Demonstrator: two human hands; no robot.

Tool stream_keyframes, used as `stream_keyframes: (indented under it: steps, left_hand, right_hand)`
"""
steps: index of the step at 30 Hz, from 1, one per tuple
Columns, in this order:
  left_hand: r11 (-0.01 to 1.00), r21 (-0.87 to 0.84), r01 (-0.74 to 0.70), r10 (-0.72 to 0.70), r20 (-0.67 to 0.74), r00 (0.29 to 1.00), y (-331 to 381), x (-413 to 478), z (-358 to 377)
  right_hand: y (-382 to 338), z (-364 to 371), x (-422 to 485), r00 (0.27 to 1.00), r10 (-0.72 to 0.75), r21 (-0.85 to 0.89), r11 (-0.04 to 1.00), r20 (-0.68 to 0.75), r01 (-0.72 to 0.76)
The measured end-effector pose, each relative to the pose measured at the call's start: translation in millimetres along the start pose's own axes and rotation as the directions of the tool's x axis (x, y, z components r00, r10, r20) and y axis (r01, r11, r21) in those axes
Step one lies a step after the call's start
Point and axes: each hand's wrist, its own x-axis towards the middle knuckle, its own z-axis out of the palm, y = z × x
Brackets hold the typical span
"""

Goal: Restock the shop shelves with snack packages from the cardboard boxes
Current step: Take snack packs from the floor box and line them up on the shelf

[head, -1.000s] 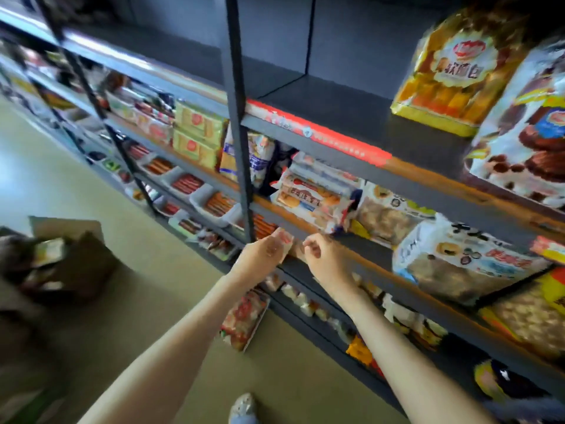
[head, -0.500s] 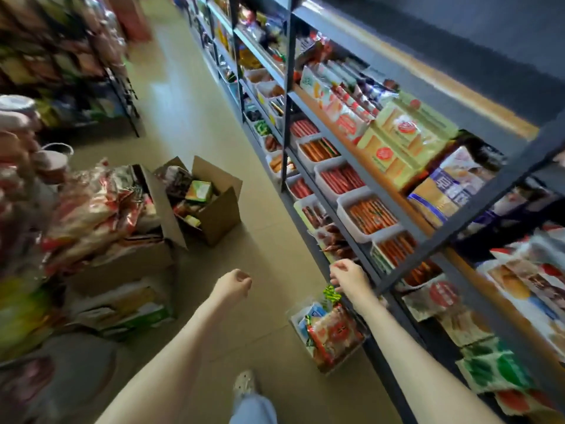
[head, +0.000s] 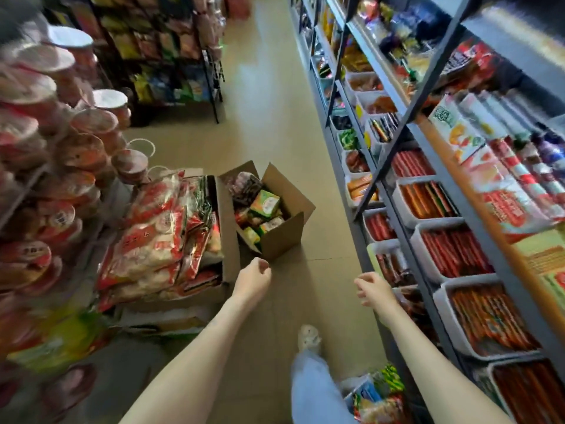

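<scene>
An open cardboard box [head: 282, 238] stands on the aisle floor ahead, holding green and dark snack packages [head: 264, 205]. To its left a larger cardboard box [head: 227, 240] is heaped with red-and-white snack bags [head: 153, 237]. My left hand [head: 252, 278] hangs just in front of the small box, fingers loosely curled, holding nothing. My right hand [head: 370, 289] floats empty beside the dark metal shelves [head: 394, 209] on the right, fingers loosely curled. White trays of red sausage sticks [head: 452, 252] fill those shelves.
Stacked instant-noodle cups [head: 76, 160] crowd the left side. Another rack of snack bags [head: 165, 50] stands at the back left. A tray of mixed packets [head: 379, 399] lies on the floor by my leg [head: 312, 384]. The beige aisle floor [head: 269, 117] runs ahead.
My view has swung from the shelf down the aisle toward the boxes. Both hands have left the shelf edge and now hang empty; I have stepped closer to the small box.
</scene>
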Motion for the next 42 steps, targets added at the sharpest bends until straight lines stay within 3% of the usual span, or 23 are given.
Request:
stream_keyframes:
  steps: [9, 15, 25, 32, 36, 42]
  left_hand:
    - [0.962, -0.170, 0.212, -0.233, -0.110, 0.966, 39.7, 145.2, -39.0]
    - [0.884, -0.326, 0.335, -0.382, -0.091, 0.920, 57.7, 228.2, -51.6]
    - [0.728, -0.465, 0.504, -0.565, 0.011, 0.825, 49.0, 423.1, -52.3]
    - [0.564, -0.598, 0.570, -0.688, 0.042, 0.724, 5.3, 567.4, -12.0]
    - [0.470, -0.681, 0.562, -0.736, 0.050, 0.675, -36.7, 631.1, 26.4]
    - [0.331, -0.781, 0.529, -0.778, 0.091, 0.621, -95.7, 671.5, 83.3]
  right_hand:
    - [-151.7, 34.1, 176.9, 0.977, -0.090, -0.196, 0.972, 0.195, 0.128]
    - [-228.2, 64.3, 250.9, 0.941, -0.095, -0.287, 0.938, 0.326, 0.194]
    - [-278.2, 142.9, 397.4, 0.911, 0.044, -0.506, 0.842, 0.411, 0.187]
    - [-274.0, 239.6, 529.6, 0.900, 0.037, -0.477, 0.857, 0.433, 0.195]
    - [-263.2, 301.2, 610.6, 0.881, -0.063, -0.449, 0.842, 0.469, 0.299]
    - [-287.3, 400.1, 709.4, 0.758, -0.295, -0.342, 0.757, 0.581, 0.557]
